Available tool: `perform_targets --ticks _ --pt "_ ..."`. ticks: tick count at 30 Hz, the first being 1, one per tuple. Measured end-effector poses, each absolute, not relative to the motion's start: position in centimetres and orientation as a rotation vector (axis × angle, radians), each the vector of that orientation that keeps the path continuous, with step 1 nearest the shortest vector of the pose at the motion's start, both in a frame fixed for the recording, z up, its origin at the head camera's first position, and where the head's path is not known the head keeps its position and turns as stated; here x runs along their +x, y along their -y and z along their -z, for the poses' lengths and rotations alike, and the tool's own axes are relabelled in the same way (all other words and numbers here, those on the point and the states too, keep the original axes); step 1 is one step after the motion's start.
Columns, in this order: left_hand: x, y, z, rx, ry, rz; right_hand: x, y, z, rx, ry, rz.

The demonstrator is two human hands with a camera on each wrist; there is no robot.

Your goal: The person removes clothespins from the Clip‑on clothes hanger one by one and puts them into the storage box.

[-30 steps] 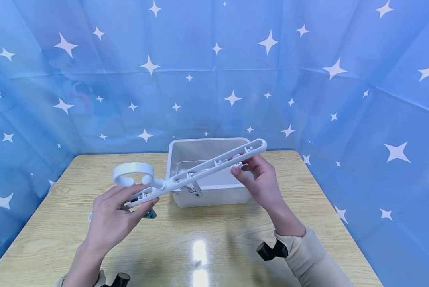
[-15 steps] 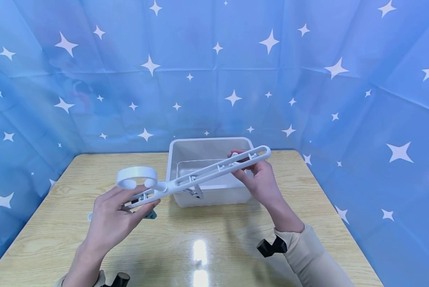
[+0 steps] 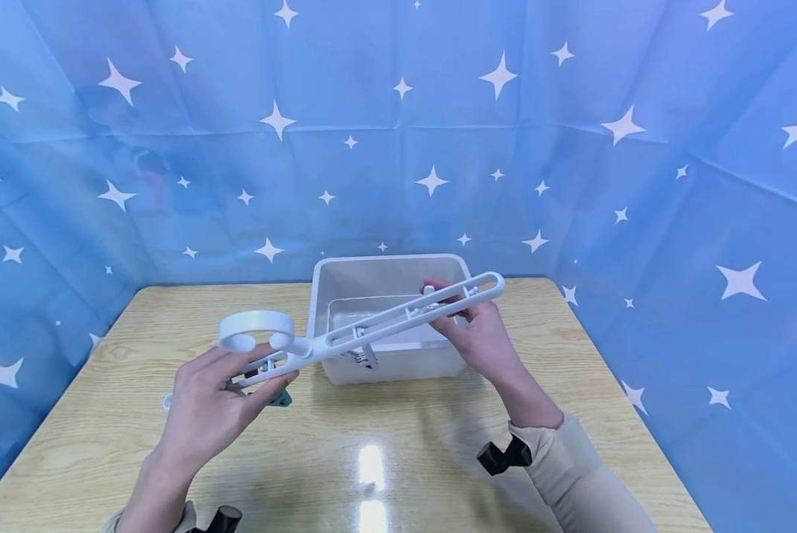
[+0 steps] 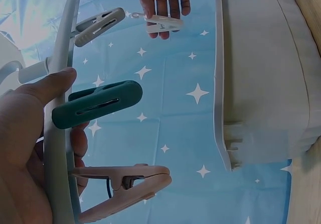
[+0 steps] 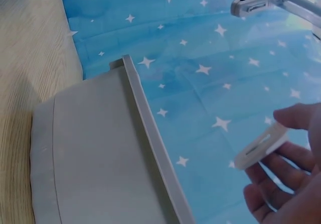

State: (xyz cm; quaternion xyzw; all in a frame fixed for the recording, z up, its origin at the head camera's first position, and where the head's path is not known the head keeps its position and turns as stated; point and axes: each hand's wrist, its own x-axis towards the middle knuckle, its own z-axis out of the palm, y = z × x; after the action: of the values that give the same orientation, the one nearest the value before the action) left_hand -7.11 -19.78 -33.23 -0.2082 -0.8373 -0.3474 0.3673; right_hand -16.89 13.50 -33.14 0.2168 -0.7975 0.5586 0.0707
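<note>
My left hand [image 3: 201, 400] grips the left part of a white plastic clip hanger [image 3: 398, 326], below its round hook [image 3: 255, 323]. The hanger is held up at a slant, its right end higher. In the left wrist view a green clothespin [image 4: 98, 104], a pinkish clothespin [image 4: 128, 186] and a grey clothespin [image 4: 100, 27] stick out from the bar. My right hand [image 3: 481, 337] is at the hanger's right part. Its thumb and fingers pinch a white clothespin [image 5: 258, 148]. Whether that clothespin is fastened to the bar cannot be told.
Behind and below the hanger, a white plastic bin [image 3: 398, 366] stands on the wooden table [image 3: 305, 474]. A blue curtain with white stars [image 3: 385, 148] hangs around the table's back and sides.
The hanger's right end has come down slightly and shifted right. My right hand has moved the white clothespin from under the bar to behind it. The left hand keeps its grip.
</note>
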Motion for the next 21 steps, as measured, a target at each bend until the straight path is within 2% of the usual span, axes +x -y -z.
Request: perform_targets --ticks 21 --pt "-7.3 19.6 33.3 -0.522 2.174 0.853 -18.2 -14.1 34.0 0.602 2.507 -1.683"
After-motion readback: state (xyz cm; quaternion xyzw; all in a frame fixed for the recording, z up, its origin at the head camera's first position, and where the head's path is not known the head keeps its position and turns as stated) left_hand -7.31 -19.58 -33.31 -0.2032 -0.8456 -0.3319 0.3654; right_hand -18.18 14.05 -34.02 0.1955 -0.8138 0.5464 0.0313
